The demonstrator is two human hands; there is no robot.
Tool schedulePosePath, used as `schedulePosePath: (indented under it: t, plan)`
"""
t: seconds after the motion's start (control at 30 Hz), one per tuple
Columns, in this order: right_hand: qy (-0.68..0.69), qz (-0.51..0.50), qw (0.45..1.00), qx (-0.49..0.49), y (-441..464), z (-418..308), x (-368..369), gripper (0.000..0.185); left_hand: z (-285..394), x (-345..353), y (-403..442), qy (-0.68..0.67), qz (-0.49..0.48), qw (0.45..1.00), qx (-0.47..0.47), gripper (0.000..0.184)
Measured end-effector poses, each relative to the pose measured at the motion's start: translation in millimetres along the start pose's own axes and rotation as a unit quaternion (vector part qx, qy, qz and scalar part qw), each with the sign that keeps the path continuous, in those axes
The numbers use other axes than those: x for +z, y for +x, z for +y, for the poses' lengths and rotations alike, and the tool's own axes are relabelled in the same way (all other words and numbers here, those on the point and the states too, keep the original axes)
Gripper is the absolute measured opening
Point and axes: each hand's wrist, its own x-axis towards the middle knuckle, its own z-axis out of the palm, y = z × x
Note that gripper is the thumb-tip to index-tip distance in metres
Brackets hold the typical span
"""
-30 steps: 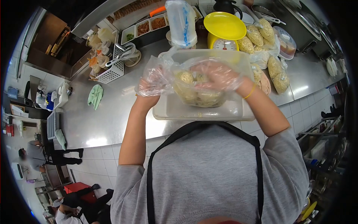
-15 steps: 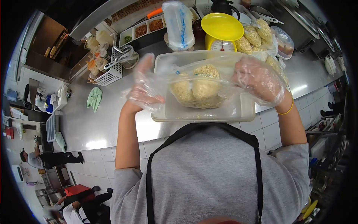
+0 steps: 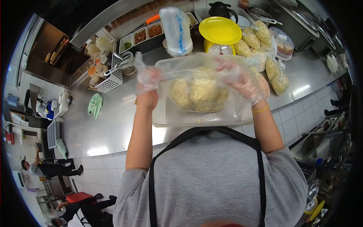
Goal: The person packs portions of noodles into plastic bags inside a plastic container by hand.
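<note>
A clear plastic bag [image 3: 189,94] with several pale noodle bundles inside sits over a translucent plastic tub [image 3: 242,120] on the steel counter. My left hand [image 3: 149,80], in a clear disposable glove, is closed on the bag's left edge. At its right upper edge, my gloved right hand [image 3: 242,81] grips the film, its fingers partly blurred. The loose glove plastic and the bag overlap, so the exact fingertip contact is hard to make out. A yellow band circles my right wrist.
Behind the tub stand a yellow scale [image 3: 220,32] and a roll of plastic bags [image 3: 176,32]. Bagged noodles [image 3: 277,77] lie to the right. A white basket of bottles [image 3: 109,81] and a green cloth [image 3: 95,105] are on the left. Other people stand farther left.
My left hand has gone from spread fingers to closed on the bag's edge. My right hand has shifted left with its grip, and the bag's film is drawn up over the noodles.
</note>
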Motion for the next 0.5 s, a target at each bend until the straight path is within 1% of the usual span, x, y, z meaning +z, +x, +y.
schedulePosePath:
  t: [0.03, 0.07, 0.1, 0.13, 0.17, 0.2, 0.23, 0.27, 0.3, 0.33, 0.37, 0.4, 0.43, 0.47, 0.5]
  plan:
    - [0.1, 0.029, 0.994, -0.016, 4.0, -5.1, -2.6, 0.047, 8.1, 0.2, 8.0, 0.0, 0.0, 1.0, 0.001, 0.023]
    - [0.1, 0.026, 0.994, -0.018, 10.2, -7.4, -7.0, 0.047, 17.4, 0.0, 19.3, -0.07, -0.068, 0.994, 0.044, 0.024]
    - [0.15, 0.054, 0.986, -0.049, 18.3, -8.9, -12.0, 0.045, 27.8, 1.0, 28.6, -0.137, -0.136, 0.977, 0.088, 0.026]
    - [0.201, 0.082, 0.973, -0.08, 24.5, -13.3, -14.2, 0.043, 39.0, 6.9, 35.2, -0.133, -0.132, 0.978, 0.092, 0.026]
    - [0.204, 0.075, 0.972, -0.085, 30.5, -24.2, -13.2, 0.043, 49.6, 17.0, 42.0, -0.042, -0.074, 0.988, 0.128, 0.034]
    - [0.094, 0.058, 0.985, -0.132, 38.0, -40.0, -10.4, 0.043, 57.1, 26.7, 47.8, 0.049, -0.014, 0.985, 0.164, 0.042]
    - [-0.016, 0.043, 0.983, -0.177, 43.9, -55.7, -6.2, 0.042, 59.2, 38.8, 52.5, 0.052, -0.011, 0.984, 0.171, 0.042]
    - [-0.114, 0.032, 0.974, -0.192, 47.2, -70.1, 1.3, 0.044, 58.4, 52.9, 57.3, 0.084, 0.056, 0.963, 0.249, 0.055]
    - [-0.115, 0.032, 0.973, -0.198, 49.8, -77.8, 14.5, 0.044, 58.8, 60.0, 60.9, 0.112, 0.12, 0.931, 0.325, 0.07]
    - [-0.167, 0.031, 0.963, -0.208, 52.7, -85.2, 28.4, 0.045, 60.2, 57.2, 62.5, 0.133, 0.092, 0.932, 0.324, 0.09]
    - [-0.217, 0.032, 0.951, -0.216, 55.7, -90.3, 38.2, 0.049, 59.9, 58.5, 66.2, 0.133, 0.089, 0.932, 0.327, 0.09]
    - [-0.217, 0.034, 0.951, -0.216, 60.7, -93.6, 42.8, 0.049, 59.8, 62.5, 69.5, 0.189, 0.105, 0.904, 0.368, 0.09]
    - [-0.234, -0.009, 0.949, -0.212, 66.9, -96.1, 45.4, 0.041, 60.0, 65.0, 72.2, 0.245, 0.121, 0.872, 0.406, 0.089]
    - [-0.249, -0.052, 0.944, -0.209, 70.9, -97.8, 47.5, 0.033, 61.7, 64.5, 75.5, 0.248, 0.119, 0.866, 0.417, 0.086]
    - [-0.249, -0.052, 0.944, -0.21, 72.1, -95.7, 51.1, 0.033, 63.6, 64.2, 78.6, 0.252, 0.117, 0.861, 0.427, 0.083]
